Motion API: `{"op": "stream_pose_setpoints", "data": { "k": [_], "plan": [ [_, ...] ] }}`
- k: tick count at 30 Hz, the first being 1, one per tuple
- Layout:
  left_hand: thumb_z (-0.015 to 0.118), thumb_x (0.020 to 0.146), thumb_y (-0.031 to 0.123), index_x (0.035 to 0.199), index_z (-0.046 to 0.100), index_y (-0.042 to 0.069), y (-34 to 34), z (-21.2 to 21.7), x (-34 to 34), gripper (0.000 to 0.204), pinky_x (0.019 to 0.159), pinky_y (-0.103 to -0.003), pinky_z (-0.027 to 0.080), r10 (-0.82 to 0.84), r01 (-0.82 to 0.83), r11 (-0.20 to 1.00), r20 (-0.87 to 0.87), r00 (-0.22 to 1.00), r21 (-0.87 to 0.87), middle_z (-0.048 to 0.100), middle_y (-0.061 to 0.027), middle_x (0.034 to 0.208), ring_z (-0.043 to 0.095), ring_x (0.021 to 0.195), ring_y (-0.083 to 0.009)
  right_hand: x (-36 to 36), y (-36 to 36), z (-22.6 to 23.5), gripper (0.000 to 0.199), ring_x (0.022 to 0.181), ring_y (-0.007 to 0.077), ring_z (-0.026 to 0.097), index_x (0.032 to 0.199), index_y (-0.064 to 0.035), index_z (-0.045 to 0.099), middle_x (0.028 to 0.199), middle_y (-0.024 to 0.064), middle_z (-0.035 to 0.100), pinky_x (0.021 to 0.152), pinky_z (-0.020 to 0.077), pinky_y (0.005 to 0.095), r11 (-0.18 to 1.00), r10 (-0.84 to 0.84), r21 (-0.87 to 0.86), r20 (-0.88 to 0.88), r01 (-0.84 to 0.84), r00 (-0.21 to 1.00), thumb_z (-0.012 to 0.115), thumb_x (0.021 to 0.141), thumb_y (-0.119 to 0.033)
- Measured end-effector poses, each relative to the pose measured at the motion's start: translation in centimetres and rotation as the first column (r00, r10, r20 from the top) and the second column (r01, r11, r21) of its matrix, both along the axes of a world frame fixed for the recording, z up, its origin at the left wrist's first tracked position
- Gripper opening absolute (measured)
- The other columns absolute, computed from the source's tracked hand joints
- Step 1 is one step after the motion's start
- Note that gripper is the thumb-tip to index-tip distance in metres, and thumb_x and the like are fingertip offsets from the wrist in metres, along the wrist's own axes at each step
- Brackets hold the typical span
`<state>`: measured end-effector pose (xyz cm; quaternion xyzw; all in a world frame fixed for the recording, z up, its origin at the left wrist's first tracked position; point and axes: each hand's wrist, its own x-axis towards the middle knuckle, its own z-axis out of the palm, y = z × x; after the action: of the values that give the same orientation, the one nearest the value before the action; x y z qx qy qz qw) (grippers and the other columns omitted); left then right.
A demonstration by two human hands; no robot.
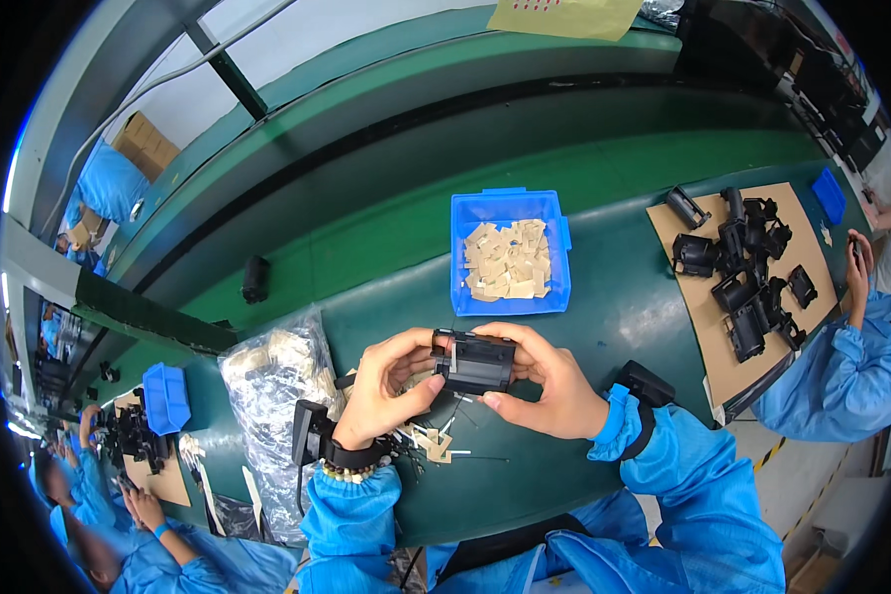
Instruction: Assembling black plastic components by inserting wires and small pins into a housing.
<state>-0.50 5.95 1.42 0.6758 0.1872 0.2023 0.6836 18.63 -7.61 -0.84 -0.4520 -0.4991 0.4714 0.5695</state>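
Observation:
Between both hands I hold a black plastic housing (479,364), raised over the green workbench. My left hand (391,386) grips its left end, where a small reddish part and a pale strip show. My right hand (549,384) closes on its right end, thumb at the lower edge. Below the housing lie several small cream-coloured pieces (431,442) and thin black wires, partly hidden by my left hand. Just beyond my hands stands a blue bin (458,287) filled with small flat cream pieces (508,259).
Left of my hands lies a clear plastic bag (282,381) of pale parts. At right, a cardboard sheet (698,297) carries several black housings (747,272), with a co-worker (841,366) beside it. One black part (255,279) sits on the green conveyor (366,228). Co-workers (139,535) sit at left.

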Motion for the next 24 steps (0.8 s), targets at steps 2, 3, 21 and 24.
{"op": "stream_pose_setpoints", "data": {
  "k": [2,3,21,24],
  "plan": [
    [0.059,0.085,-0.007,0.118,0.057,-0.006,0.0,0.0,0.1,0.033,0.099,-0.034,0.048,-0.011,0.011,1.000,0.001,1.000,0.008,0.062,-0.0099,0.114,0.062,0.110,-0.0192,0.0,0.0,0.0,0.063,0.094,0.0151,0.066,0.141,-0.0041,0.039,0.112,0.0104,0.065,0.086,0.0526,0.0320,1.000,-0.003,0.006,0.035,0.002,0.999,0.069,0.085,-0.006],
    [0.059,0.085,-0.007,0.118,0.057,-0.006,0.0,-0.1,0.1,0.033,0.099,-0.034,0.048,-0.010,0.010,1.000,0.000,1.000,0.008,0.062,-0.0099,0.114,0.062,0.110,-0.0192,0.0,0.0,0.0,0.063,0.094,0.0151,0.066,0.141,-0.0041,0.039,0.112,0.0104,0.065,0.086,0.0526,0.0320,1.000,-0.001,0.005,0.034,0.001,0.999,0.069,0.085,-0.006],
    [0.058,0.091,-0.004,0.119,0.058,-0.007,-1.0,-1.3,0.7,0.029,0.086,-0.026,0.051,0.143,-0.136,0.988,0.097,0.985,-0.075,0.067,-0.0108,0.105,0.065,0.100,-0.0145,0.0,0.1,0.5,0.062,0.115,0.0214,0.060,0.141,-0.0016,0.038,0.130,0.0140,0.055,0.096,0.0511,0.0348,1.000,0.018,-0.019,-0.008,-0.019,1.000,0.066,0.086,-0.001],
    [0.058,0.090,-0.006,0.123,0.057,-0.008,-1.2,-1.4,0.9,0.033,0.091,-0.029,0.051,0.194,-0.179,0.969,0.072,0.978,-0.170,0.065,-0.0125,0.112,0.065,0.102,-0.0169,0.2,0.2,0.4,0.060,0.109,0.0173,0.062,0.140,-0.0037,0.040,0.123,0.0112,0.058,0.091,0.0512,0.0317,1.000,-0.006,-0.019,-0.079,0.004,0.997,0.067,0.086,-0.003]
  ]
}}
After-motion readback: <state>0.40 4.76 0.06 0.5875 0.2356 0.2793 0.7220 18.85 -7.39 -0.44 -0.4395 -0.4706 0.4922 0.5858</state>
